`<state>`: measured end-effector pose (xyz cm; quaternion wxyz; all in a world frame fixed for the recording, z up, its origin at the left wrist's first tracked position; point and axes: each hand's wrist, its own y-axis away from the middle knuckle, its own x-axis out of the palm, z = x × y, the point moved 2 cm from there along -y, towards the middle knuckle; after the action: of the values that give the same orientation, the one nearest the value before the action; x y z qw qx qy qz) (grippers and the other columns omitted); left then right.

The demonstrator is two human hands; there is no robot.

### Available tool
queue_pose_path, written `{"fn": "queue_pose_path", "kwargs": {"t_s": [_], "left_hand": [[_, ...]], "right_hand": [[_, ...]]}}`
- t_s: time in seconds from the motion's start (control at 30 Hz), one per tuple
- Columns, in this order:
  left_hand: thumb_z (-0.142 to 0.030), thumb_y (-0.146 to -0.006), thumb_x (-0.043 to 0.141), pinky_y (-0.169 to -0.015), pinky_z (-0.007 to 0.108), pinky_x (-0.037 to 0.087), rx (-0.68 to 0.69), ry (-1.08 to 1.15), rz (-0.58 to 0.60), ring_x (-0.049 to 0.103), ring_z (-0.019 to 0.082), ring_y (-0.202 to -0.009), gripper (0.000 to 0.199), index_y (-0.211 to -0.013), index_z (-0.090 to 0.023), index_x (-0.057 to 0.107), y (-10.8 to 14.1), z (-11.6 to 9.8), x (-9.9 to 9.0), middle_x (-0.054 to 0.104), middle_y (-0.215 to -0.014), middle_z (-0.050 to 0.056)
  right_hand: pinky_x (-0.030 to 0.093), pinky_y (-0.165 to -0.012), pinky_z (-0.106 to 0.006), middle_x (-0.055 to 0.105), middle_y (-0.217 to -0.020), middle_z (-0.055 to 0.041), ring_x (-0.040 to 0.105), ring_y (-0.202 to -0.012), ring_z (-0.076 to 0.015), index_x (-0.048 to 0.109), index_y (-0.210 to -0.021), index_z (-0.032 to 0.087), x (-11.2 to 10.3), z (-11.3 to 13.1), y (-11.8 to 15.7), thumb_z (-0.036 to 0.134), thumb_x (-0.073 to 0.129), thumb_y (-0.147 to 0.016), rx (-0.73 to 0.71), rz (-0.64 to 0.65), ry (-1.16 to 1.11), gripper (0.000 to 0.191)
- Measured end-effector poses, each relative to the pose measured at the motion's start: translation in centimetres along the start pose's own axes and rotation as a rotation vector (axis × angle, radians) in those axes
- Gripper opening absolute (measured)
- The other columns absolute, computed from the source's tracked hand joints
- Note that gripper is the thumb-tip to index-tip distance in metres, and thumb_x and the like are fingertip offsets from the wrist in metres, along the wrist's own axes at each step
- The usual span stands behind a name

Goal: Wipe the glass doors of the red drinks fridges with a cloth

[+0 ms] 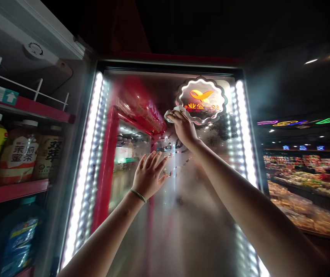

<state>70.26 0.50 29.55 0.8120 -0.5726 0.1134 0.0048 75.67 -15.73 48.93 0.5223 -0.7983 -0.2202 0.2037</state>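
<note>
A glass door [179, 223] with bright light strips down both sides fills the middle of the head view; its surface looks fogged, with droplets and streaks. My right hand [184, 125] presses a crumpled white cloth or tissue [170, 115] to the upper glass, just below and left of a lit scalloped sign [202, 100] with an orange logo. Lower and to the left, my left hand [149, 175], a thin band at its wrist, has its fingers spread against or close to the glass and holds nothing.
Shelves with red edges [14, 192] hold bottled drinks [17, 154] at the left, under a white wire rail. Beyond the door at the right are displays of packaged food [306, 211] and neon lights.
</note>
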Motion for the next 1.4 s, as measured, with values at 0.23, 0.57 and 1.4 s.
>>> {"fn": "queue_pose_path", "kwargs": {"t_s": [0.23,0.57,1.4], "left_hand": [[-0.045,-0.1,0.066,-0.128,0.059,0.035,-0.09,-0.005,-0.05,0.051,0.036,-0.148,0.064,-0.159,-0.027,0.05,1.6,2.3,-1.0,0.058,-0.157,0.013],[-0.052,-0.103,0.061,-0.125,0.065,0.035,-0.195,-0.063,-0.085,0.049,0.038,-0.149,0.058,-0.154,-0.026,0.055,3.9,5.3,-1.3,0.058,-0.156,0.016],[-0.053,-0.103,0.059,-0.13,0.065,0.027,-0.196,0.007,-0.018,0.037,0.035,-0.159,0.064,-0.162,-0.032,0.045,5.0,6.3,-0.4,0.047,-0.167,0.012]], "right_hand": [[0.057,-0.112,-0.043,0.068,-0.148,-0.0048,0.059,-0.141,-0.0242,0.072,-0.138,0.033,0.2,0.8,-0.6,0.007,0.043,-0.102,-0.057,0.037,0.01,0.053],[0.056,-0.112,-0.045,0.066,-0.151,-0.0072,0.055,-0.145,-0.0267,0.07,-0.141,0.031,0.9,2.4,-1.2,0.007,0.042,-0.103,-0.036,0.068,0.016,0.053],[0.053,-0.116,-0.043,0.061,-0.158,-0.0041,0.052,-0.15,-0.025,0.071,-0.14,0.029,3.0,5.6,-3.4,0.01,0.042,-0.104,-0.189,0.166,-0.064,0.05]]}}
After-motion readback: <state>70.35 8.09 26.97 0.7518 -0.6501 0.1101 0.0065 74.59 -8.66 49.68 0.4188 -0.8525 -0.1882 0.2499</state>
